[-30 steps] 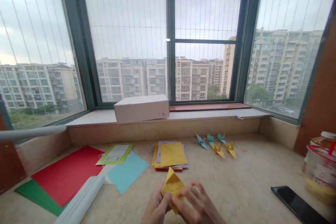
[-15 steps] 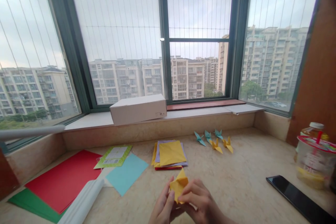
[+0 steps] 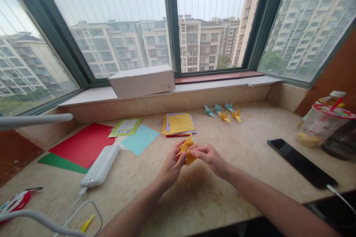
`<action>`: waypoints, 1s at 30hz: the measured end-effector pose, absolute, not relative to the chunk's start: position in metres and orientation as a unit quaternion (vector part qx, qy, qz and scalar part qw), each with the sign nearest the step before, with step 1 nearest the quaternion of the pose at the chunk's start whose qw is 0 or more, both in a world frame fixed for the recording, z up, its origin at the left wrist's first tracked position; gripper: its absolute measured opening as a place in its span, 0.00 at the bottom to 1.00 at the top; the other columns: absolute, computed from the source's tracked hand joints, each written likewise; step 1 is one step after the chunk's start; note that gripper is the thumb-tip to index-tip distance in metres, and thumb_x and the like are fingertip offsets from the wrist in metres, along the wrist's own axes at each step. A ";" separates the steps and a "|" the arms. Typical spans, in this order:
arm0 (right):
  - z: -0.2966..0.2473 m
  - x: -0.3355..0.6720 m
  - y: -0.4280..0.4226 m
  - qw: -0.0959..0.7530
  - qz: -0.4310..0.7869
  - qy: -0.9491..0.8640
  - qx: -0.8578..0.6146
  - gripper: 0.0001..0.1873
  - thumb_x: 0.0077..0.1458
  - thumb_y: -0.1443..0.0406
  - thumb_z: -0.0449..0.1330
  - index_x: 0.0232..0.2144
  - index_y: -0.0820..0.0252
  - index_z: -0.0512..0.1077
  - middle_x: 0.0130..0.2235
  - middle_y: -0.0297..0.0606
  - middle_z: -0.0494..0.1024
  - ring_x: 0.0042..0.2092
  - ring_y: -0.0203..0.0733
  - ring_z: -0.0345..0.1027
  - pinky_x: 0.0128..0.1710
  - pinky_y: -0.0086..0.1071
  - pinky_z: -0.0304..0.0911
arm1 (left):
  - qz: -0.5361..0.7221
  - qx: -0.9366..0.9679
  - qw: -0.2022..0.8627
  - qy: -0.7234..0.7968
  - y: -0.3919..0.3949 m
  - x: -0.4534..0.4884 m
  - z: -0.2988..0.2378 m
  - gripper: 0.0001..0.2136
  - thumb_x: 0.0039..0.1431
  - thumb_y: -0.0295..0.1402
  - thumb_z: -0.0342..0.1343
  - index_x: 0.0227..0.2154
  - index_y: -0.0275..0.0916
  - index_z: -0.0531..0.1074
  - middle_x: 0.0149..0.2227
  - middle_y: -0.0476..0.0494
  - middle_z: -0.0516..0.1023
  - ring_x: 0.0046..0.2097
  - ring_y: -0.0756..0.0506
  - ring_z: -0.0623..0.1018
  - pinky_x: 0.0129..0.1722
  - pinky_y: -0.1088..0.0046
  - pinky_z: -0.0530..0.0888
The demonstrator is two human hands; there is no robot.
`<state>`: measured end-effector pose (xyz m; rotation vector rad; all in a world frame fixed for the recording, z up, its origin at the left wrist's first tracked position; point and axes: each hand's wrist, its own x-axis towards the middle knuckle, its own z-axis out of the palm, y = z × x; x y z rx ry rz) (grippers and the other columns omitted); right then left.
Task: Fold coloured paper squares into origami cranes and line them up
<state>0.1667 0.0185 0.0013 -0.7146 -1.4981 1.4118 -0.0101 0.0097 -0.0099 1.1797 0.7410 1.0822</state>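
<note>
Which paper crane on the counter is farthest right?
The right yellow paper crane; the other yellow crane and three teal cranes sit further left.

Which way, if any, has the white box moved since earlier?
No: against the window frame, the white box keeps its place on the sill; the whole view shifted.

Apartment blocks (image 3: 198, 44) outside the window (image 3: 171, 26) suggest a home.

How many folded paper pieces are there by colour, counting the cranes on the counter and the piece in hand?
Blue paper cranes: 3
Yellow paper cranes: 2
Yellow folded piece held between the left hand and right hand: 1
Total: 6
</note>
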 end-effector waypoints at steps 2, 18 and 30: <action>0.002 0.168 0.018 0.466 0.593 -0.587 -0.295 0.16 0.55 0.53 0.63 0.37 0.57 0.82 0.41 0.40 0.82 0.46 0.48 0.74 0.51 0.42 0.65 | 0.473 0.529 0.630 0.315 0.011 -0.011 -0.011 0.26 0.59 0.43 0.60 0.58 0.44 0.63 0.56 0.36 0.73 0.52 0.39 0.76 0.52 0.60 0.72; -0.011 0.163 0.013 0.500 0.335 -0.714 -0.356 0.10 0.63 0.61 0.55 0.39 0.58 0.75 0.38 0.39 0.80 0.40 0.43 0.74 0.43 0.36 0.68 | 0.467 0.590 0.555 0.354 0.010 -0.014 -0.013 0.22 0.61 0.31 0.55 0.57 0.43 0.61 0.52 0.41 0.75 0.49 0.44 0.78 0.51 0.64 0.73; -0.015 0.162 0.010 0.491 0.125 -0.792 -0.339 0.07 0.56 0.72 0.57 0.36 0.56 0.69 0.36 0.37 0.75 0.40 0.43 0.69 0.43 0.38 0.66 | 0.472 0.628 0.440 0.436 0.007 -0.011 -0.013 0.24 0.57 0.25 0.53 0.57 0.42 0.64 0.46 0.44 0.78 0.42 0.46 0.79 0.43 0.67 0.77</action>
